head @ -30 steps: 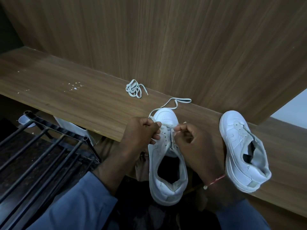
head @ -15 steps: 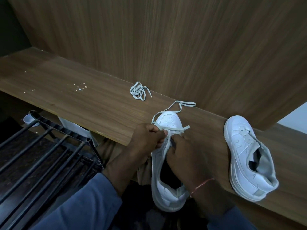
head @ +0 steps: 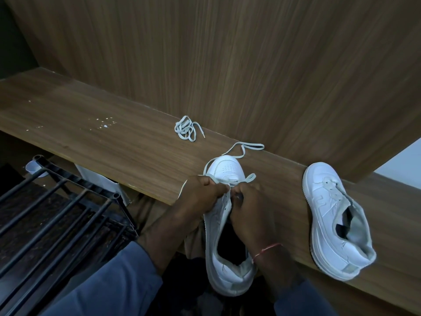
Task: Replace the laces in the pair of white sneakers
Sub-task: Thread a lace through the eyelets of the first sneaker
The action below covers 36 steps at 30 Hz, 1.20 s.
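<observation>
Near sneaker: toe on the wooden shelf, heel hanging off the front edge toward you. Your left hand and right hand are together at the front eyelets, both curled on the lace. The second sneaker lies well to the right, and the spare lace bundle is near the back wall.

Ahead of me a wood-grain wall panel, matching worktop flecked with white specks, black metal rack lower left, dim light.
</observation>
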Each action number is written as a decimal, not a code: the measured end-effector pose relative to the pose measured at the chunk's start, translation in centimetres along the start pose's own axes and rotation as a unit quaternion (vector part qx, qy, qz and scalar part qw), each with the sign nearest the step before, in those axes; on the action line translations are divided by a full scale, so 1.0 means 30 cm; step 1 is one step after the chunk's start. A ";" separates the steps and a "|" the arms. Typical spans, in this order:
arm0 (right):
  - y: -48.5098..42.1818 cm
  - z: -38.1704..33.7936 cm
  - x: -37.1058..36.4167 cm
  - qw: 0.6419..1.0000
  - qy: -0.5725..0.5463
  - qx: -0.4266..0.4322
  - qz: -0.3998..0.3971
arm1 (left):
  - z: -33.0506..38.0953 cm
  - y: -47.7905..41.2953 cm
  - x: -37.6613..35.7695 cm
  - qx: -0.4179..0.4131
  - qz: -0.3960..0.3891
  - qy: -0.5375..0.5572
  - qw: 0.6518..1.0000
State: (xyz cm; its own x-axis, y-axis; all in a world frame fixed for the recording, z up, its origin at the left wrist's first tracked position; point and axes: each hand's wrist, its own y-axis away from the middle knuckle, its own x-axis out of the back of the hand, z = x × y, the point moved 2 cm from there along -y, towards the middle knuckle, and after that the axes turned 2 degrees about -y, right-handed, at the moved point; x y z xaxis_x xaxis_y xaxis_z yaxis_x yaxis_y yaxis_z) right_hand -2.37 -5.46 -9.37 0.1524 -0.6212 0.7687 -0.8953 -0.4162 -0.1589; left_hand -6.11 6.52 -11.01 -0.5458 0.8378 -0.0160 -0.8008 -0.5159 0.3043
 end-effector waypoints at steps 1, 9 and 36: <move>0.003 -0.005 -0.004 1.000 0.005 0.003 -0.006 | 0.002 -0.001 -0.002 0.000 -0.002 -0.008 1.000; -0.003 0.009 0.051 0.964 -0.224 -0.137 0.041 | 0.009 -0.008 0.008 0.002 -0.057 -0.020 0.998; -0.019 0.045 0.402 0.606 -0.782 -0.114 0.083 | 0.044 0.004 -0.016 -0.082 -0.024 -0.074 0.994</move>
State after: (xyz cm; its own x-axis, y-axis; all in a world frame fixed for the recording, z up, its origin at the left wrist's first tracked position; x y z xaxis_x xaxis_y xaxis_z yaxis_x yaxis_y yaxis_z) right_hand 0.53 -13.61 -0.85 0.1027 -0.5858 -0.8039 -0.9600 -0.2701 0.0742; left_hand -5.62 6.27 -9.72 -0.4738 0.8729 0.1164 -0.8611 -0.4869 0.1465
